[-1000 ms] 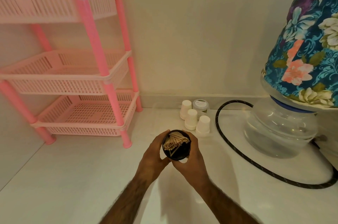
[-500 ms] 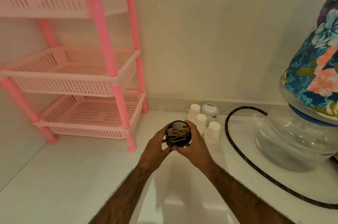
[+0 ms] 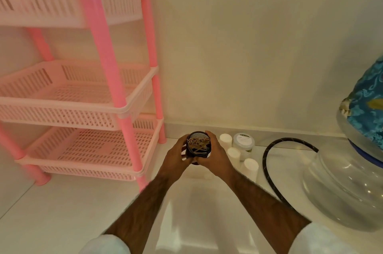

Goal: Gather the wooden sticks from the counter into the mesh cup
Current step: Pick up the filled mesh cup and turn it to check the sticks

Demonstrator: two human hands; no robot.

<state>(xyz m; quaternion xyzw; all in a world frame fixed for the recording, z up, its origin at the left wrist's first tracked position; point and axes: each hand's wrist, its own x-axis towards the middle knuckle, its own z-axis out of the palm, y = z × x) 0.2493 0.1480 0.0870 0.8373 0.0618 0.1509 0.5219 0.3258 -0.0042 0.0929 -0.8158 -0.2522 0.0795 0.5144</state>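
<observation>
A black mesh cup (image 3: 198, 145) sits between both my hands, over the white counter (image 3: 62, 212) near the back wall. Several thin wooden sticks (image 3: 196, 142) lie bundled inside it, leaning toward its left side. My left hand (image 3: 176, 157) wraps the cup's left wall. My right hand (image 3: 215, 158) wraps its right wall and front. The cup's base is hidden by my fingers, so I cannot tell whether it touches the counter. No loose sticks show on the counter.
A pink three-tier plastic rack (image 3: 83, 96) stands at the left. Three small white cups (image 3: 250, 167) and a lidded jar (image 3: 243, 142) stand right of my hands. A black hose (image 3: 267, 173) curves toward a clear water bottle (image 3: 342, 187) under a floral cover (image 3: 366, 108).
Both hands have carried the cup of sticks away from me toward the back wall, beside the rack's front leg. The view has shifted left and down.
</observation>
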